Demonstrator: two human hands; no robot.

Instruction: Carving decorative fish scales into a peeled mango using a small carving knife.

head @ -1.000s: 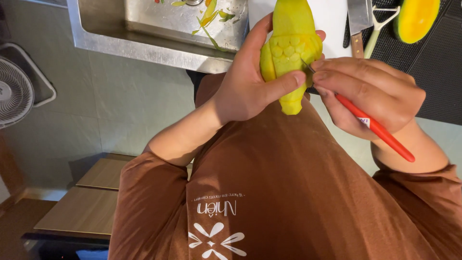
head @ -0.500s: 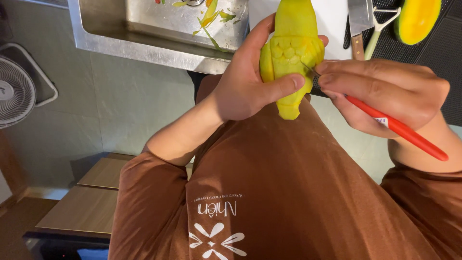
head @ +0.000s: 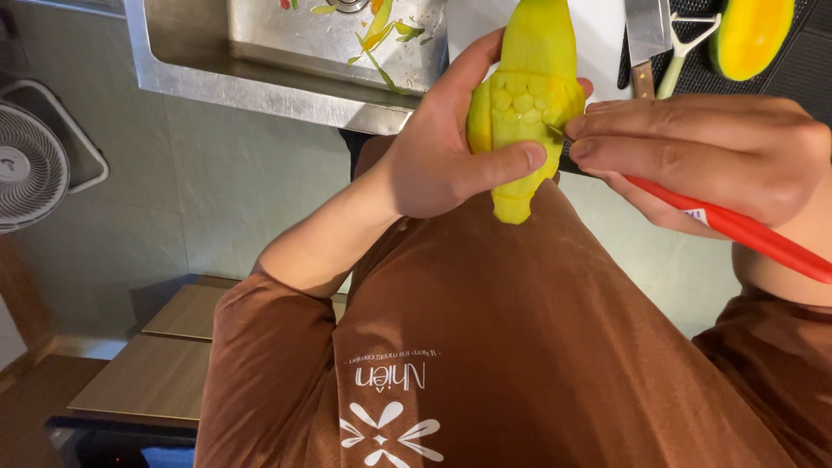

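My left hand [head: 438,160] holds a peeled yellow fruit [head: 524,104] upright in front of my chest, thumb across its lower front. A band of small scale-like cuts runs around the fruit's middle. My right hand [head: 706,156] grips a thin carving knife with a red handle [head: 745,234]. Its fingertips pinch close to the blade, whose tip touches the fruit's right side at the carved band. The blade itself is mostly hidden by my fingers. My brown shirt fills the lower half of the view.
A steel sink [head: 260,82] with peel scraps lies ahead. Beside it are a white cutting board [head: 607,35], a broad knife [head: 646,39], a peeler [head: 685,48] and a cut orange-fleshed fruit half [head: 750,35] on a dark mat. A fan [head: 26,165] stands at the left.
My right hand has shifted to the right and the red handle has swung out lower, while the blade tip stays at the carved band. The left hand keeps the fruit nearly still.
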